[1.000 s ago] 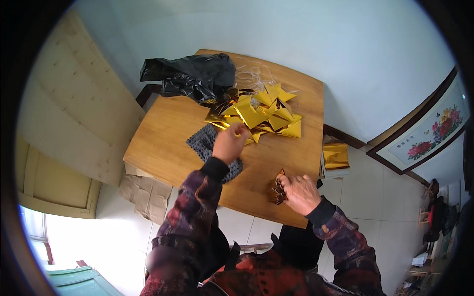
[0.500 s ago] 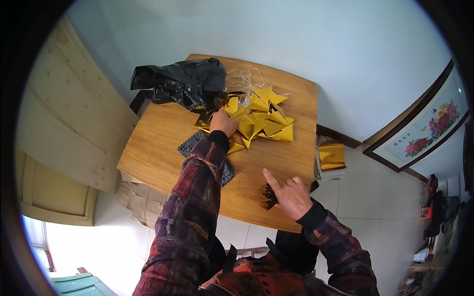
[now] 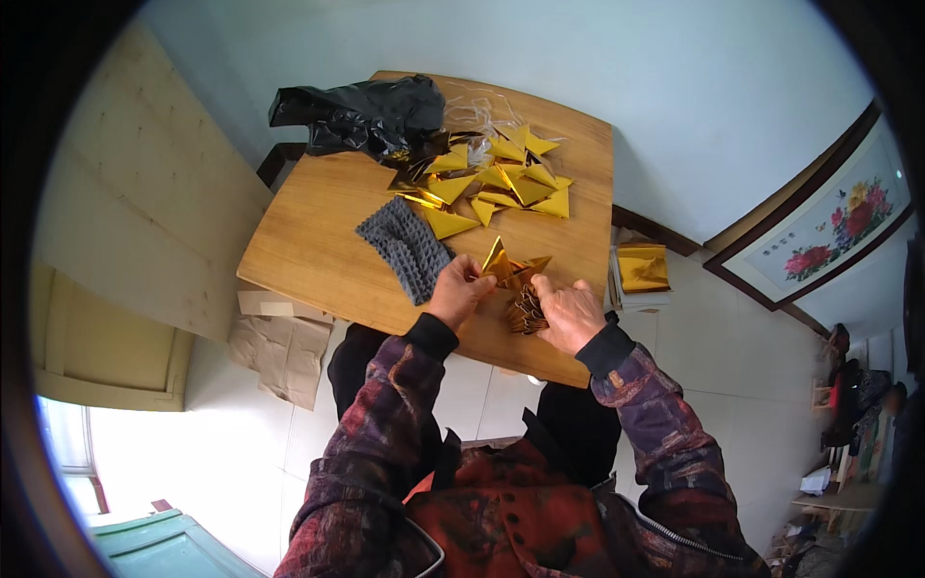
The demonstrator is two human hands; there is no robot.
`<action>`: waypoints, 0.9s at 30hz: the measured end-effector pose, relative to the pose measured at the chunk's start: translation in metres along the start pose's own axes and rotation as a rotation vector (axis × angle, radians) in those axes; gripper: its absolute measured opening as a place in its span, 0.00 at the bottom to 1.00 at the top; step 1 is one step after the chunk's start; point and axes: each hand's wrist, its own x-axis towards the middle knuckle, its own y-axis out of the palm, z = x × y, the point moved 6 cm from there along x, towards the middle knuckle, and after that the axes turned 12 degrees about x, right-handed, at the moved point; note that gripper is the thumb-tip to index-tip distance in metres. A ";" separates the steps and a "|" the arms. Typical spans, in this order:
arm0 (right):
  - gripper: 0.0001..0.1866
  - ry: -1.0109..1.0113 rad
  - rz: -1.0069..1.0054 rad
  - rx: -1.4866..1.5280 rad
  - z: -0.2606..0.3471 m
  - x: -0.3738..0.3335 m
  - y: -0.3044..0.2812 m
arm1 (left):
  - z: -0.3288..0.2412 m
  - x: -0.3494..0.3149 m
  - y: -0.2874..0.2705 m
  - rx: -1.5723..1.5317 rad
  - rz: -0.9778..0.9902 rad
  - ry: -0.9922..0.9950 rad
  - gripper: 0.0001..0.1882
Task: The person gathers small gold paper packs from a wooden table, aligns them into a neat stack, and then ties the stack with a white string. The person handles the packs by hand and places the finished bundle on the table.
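Note:
Close to the near edge of the wooden table, my left hand pinches a shiny gold folded-paper piece with pointed corners. My right hand is closed around a bunch of nested folded gold paper pieces, whose zigzag edges face left. The left hand's piece meets the top of this bunch; whether the two are joined I cannot tell. Farther back lies a loose pile of gold folded-paper triangles. A dark grey textured cloth rests on the table just beyond my left hand.
A crumpled black plastic bag covers the far left corner, with clear plastic strands beside it. A stack of gold paper sheets stands right of the table. Brown paper lies on the floor at left; a framed flower picture leans at right.
My left hand has come back from the pile toward me with a gold folded piece, meeting the right hand. The right hand's extended index finger has curled in. The view has shifted.

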 end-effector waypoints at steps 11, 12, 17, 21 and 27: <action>0.47 -0.175 -0.108 0.004 0.021 -0.014 0.007 | -0.009 -0.029 0.019 0.574 0.277 0.329 0.09; 0.48 -0.186 -0.101 0.003 0.022 -0.013 0.008 | -0.011 -0.029 0.017 0.614 0.291 0.350 0.10; 0.44 -0.191 -0.044 -0.015 0.027 -0.010 0.012 | -0.011 -0.029 0.019 0.807 0.307 0.411 0.14; 0.33 -0.292 -0.173 -0.087 0.035 -0.012 -0.003 | -0.011 -0.030 0.023 0.795 0.234 0.498 0.16; 0.33 -0.262 -0.099 -0.167 0.031 -0.006 -0.002 | -0.007 -0.030 0.023 0.799 0.204 0.492 0.18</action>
